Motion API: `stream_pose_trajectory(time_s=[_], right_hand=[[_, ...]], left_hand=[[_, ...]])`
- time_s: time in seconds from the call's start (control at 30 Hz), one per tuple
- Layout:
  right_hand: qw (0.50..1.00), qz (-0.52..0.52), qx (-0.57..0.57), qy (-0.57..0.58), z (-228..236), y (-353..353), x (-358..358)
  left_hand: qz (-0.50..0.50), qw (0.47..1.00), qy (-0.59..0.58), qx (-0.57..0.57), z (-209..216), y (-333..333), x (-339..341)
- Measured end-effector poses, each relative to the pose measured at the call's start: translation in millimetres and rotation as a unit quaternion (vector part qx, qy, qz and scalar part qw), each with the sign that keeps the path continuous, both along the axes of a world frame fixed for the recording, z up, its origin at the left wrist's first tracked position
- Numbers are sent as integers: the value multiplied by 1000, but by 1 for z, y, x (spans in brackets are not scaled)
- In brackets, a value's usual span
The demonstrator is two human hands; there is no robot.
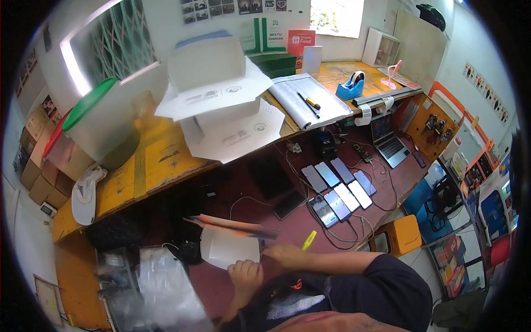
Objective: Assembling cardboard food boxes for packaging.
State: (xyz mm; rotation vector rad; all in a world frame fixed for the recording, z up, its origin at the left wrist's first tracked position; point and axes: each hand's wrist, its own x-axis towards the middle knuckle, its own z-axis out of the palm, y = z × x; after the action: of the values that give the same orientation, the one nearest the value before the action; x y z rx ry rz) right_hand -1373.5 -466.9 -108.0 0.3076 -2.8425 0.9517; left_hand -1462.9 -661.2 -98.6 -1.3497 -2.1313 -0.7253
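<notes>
A white-lined paper food box [225, 249] stands unfolded in front of me, its inside facing up. Along its far edge a printed orange flap [235, 226] sticks up, slightly smeared. My left hand [245, 275] is closed over the near edge, fingers curled on the wall. At the right corner, my right hand [283, 255] grips the box with its fingers bent, the tips partly hidden. Just past my right wrist lies a yellow highlighter [309, 240] on the dark red table [260, 207].
Several phones [337, 188] with cables lie to the right, near an open laptop [391, 149]. Clear plastic bags [166, 276] are at left. A raised yellow shelf [160, 166] carries flattened white boxes [221, 99], an open notebook [310, 99] and a blue tape dispenser [350, 88].
</notes>
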Motion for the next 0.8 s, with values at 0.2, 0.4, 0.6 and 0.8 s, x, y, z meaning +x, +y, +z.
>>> stream_pose_trajectory(time_s=[0.2, 0.4, 0.6, 0.8], right_hand=[[989, 36, 112, 93, 16, 14, -12], [978, 65, 147, 129, 18, 1, -20], [981, 94, 126, 118, 15, 2, -26], [994, 67, 33, 79, -8, 1, -25]], left_hand=[[31, 999, -7, 4, 17, -3, -3], [48, 999, 14, -18, 9, 1, -3], [93, 994, 20, -47, -1, 5, 6], [115, 978, -51, -167, 16, 10, 12]])
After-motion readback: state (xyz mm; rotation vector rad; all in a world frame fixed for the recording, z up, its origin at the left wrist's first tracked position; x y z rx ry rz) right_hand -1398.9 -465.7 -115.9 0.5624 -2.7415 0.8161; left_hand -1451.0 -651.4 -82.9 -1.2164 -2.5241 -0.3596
